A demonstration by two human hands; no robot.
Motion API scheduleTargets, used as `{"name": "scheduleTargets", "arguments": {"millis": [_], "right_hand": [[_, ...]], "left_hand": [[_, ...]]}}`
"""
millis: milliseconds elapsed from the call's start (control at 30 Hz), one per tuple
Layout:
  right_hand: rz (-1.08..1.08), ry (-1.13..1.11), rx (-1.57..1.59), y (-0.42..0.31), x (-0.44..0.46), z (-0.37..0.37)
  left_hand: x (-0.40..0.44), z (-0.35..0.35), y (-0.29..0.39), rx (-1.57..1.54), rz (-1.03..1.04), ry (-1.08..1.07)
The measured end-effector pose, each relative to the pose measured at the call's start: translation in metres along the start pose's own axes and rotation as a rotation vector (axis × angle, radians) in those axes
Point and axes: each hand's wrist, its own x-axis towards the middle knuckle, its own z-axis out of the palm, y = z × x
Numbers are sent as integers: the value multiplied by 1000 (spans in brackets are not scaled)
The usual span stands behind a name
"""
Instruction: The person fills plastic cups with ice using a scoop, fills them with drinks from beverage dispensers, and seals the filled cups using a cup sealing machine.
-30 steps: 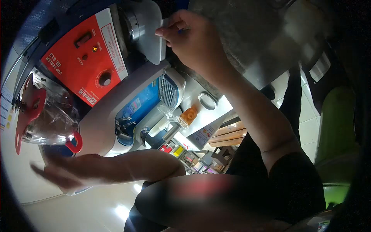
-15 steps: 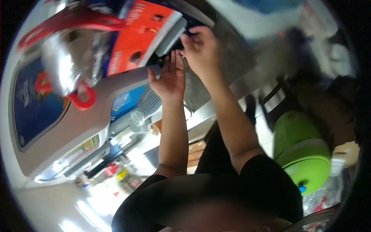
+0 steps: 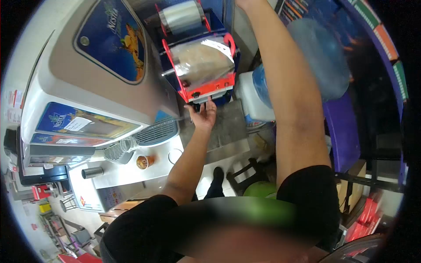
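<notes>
My left hand [image 3: 204, 115] is palm up with fingers apart, at the front edge of a red-and-blue film sealing machine [image 3: 213, 86]. Its fingertips reach the grey tray [image 3: 210, 98] under the red panel; I cannot tell whether they grip it. On the machine sits a roll of clear film [image 3: 199, 61] between red holders, with a second, whitish roll [image 3: 182, 16] behind. My right forearm [image 3: 285, 61] stretches up past the machine's right side. The right hand is cut off at the top edge, its fingers hidden.
A beige drink dispenser [image 3: 66, 74] stands on the left. Near its drip tray [image 3: 158, 131] is a cup of brown drink [image 3: 144, 162] on the white counter; a metal cup [image 3: 92, 172] lies further left. Large blue water bottles [image 3: 322, 61] and a dark stool [image 3: 243, 175] are at right.
My right hand has gone from beside the left hand, at the machine's front, up and out of view. The left hand stays at the tray. The camera view has turned and shows more around.
</notes>
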Motion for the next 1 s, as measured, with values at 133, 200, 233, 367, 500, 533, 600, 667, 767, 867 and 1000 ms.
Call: {"name": "scheduleTargets", "arguments": {"millis": [133, 200, 233, 367, 500, 533, 600, 667, 767, 867, 1000], "right_hand": [[-94, 214, -221, -17, -60, 22], [-173, 218, -282, -5, -101, 28], [-233, 171, -287, 5, -126, 29], [-392, 311, -357, 41, -210, 45], [-442, 341, -522, 100, -300, 27], [-423, 381, -554, 131, -328, 10], [-393, 425, -583, 171, -358, -10], [-477, 517, -427, 187, -364, -8], [-420, 468, -354, 187, -363, -7], [-407, 411, -411, 184, -365, -12], [-396, 400, -493, 185, -368, -17]], "left_hand": [[6, -3, 4, -30, -25, 10], [7, -3, -1, -23, 20, 53], [8, -4, -1, -37, 21, 63], [10, -8, -2, -103, -9, 80], [5, 3, -7, -99, 35, 146], [3, 4, -7, -104, 34, 141], [-1, 3, -9, -110, 36, 148], [-2, 2, -12, -41, 69, 124], [4, 0, -5, -70, 19, 82], [-10, 5, 0, 16, -23, 91], [-69, 6, 7, 459, -172, 106]]}}
